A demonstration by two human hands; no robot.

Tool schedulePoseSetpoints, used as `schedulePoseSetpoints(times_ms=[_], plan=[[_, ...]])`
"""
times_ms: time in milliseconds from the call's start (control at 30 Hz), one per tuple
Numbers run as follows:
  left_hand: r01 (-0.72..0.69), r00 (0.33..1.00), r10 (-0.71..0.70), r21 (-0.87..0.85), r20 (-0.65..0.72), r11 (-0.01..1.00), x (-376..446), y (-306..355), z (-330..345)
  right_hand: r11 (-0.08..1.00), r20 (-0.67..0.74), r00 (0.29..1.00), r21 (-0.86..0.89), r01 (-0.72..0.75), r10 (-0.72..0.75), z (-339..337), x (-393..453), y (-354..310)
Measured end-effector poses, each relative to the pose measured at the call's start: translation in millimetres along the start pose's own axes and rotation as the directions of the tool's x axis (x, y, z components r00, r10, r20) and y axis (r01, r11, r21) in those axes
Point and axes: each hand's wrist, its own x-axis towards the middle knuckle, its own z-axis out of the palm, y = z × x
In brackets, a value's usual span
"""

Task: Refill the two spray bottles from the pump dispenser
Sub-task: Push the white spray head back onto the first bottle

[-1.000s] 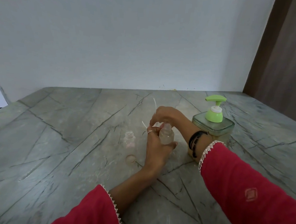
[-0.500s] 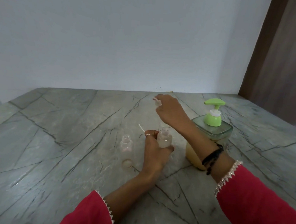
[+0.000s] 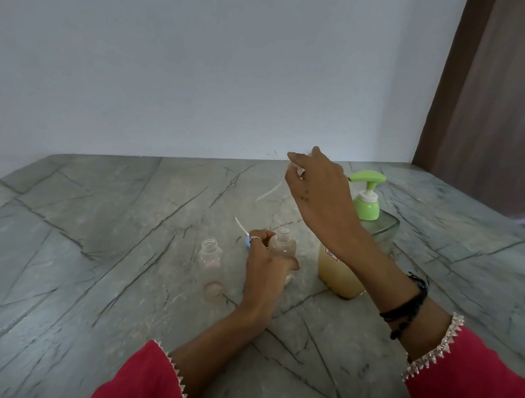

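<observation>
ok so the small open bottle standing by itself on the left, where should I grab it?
Wrap a hand round the mid-body of the free bottle, coming from its left side. It stands upright with its neck open, and the left hand crowds its right side.

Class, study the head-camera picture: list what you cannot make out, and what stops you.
- Spray head with its thin tube: motion-blurred, partly hidden inside the raised right hand.
- Small clear bottle being held: lower body covered by the left hand, so its fill level is unseen.
- Glass pump dispenser of yellowish liquid: label too small, crossed by the right forearm.
</observation>
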Motion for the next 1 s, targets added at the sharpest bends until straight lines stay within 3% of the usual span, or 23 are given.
schedulePoseSetpoints(times_ms=[233,367,633,1000], plan=[[0.009,1.000,-0.009,-0.001,0.023,1.000,0,1,-1,0.993,0.093,0.995,-0.113,-0.019,0.030,-2,-10,4],[0.018,1.000,-0.018,0.008,0.022,1.000,0,1,-1,0.995,0.055,0.998,-0.101,0.006,0.000,-6,-14,4],[0.021,1.000,-0.021,-0.005,0.021,1.000,-1,3,0,0.979,-0.080,0.976,-0.058,0.196,-0.200,-11,-18,4],[0.000,1.000,0.000,-0.001,0.023,1.000,-2,2,1,0.970,-0.017,0.970,-0.002,0.244,-0.244,-2,-29,13]])
